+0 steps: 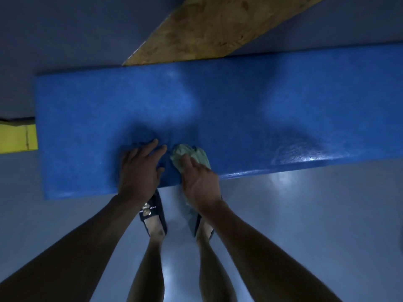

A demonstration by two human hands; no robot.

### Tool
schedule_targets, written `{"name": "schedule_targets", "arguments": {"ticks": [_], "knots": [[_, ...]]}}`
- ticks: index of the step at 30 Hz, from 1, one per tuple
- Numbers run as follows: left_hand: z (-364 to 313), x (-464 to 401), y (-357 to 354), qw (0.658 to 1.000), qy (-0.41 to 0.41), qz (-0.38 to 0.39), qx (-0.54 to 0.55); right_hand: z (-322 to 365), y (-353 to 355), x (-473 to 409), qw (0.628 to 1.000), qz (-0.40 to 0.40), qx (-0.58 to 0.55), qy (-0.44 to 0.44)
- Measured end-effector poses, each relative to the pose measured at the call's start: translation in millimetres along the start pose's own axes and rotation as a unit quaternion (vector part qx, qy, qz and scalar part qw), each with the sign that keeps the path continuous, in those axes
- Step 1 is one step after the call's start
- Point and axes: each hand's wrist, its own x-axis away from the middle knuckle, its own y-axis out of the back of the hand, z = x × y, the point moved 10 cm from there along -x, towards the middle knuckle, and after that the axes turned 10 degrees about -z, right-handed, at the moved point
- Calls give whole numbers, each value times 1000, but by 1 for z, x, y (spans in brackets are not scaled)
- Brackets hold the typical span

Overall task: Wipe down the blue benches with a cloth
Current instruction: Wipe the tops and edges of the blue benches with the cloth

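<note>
Hands on blue counter [218,101] — cloth [185,153] under the right one.

Seen from above, dim light. Left hand [139,168] lies flat near the counter's front edge, fingers straight & spread, palm down, holding nothing. Right hand [200,184] sits just beside it, fingers curled over a crumpled pale-green cloth, pressing it onto the surface; the bunched end sticks out past the fingertips, and part of the cloth looks to hang below the front edge, though blur makes that hard to tell. Right of the cloth the counter shines wet w/ curved streaks [296,149]. Wooden board [218,27] runs diagonally behind the counter; yellow block [17,138] touches its left end. Below — two feet in dark slippers [152,214] on grey floor [305,214].
</note>
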Motion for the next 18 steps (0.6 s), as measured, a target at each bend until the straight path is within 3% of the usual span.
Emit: {"name": "schedule_targets", "arguments": {"ticks": [2, 4, 9, 12, 14, 16, 18], "knots": [[3, -1, 4, 1000, -13, 7, 19, -1, 11, -4, 996, 16, 12, 87], [10, -1, 10, 999, -34, 7, 38, -39, 38, -10, 994, -19, 60, 86], [46, 12, 26, 999, -30, -18, 33, -156, 90, -4, 975, -94, 131, -154], [78, 16, 26, 1000, 9, 8, 11, -154, 76, 10, 938, -144, 109, -295], [94, 18, 23, 999, 26, 27, 0, -129, 45, 24, 902, -156, 24, -402], [101, 19, 19, 999, 27, 40, -4, -72, 6, 25, 916, -130, -60, -374], [102, 19, 18, 999, 23, 40, -8, 4, -26, 17, 967, -63, -82, -234]]}}
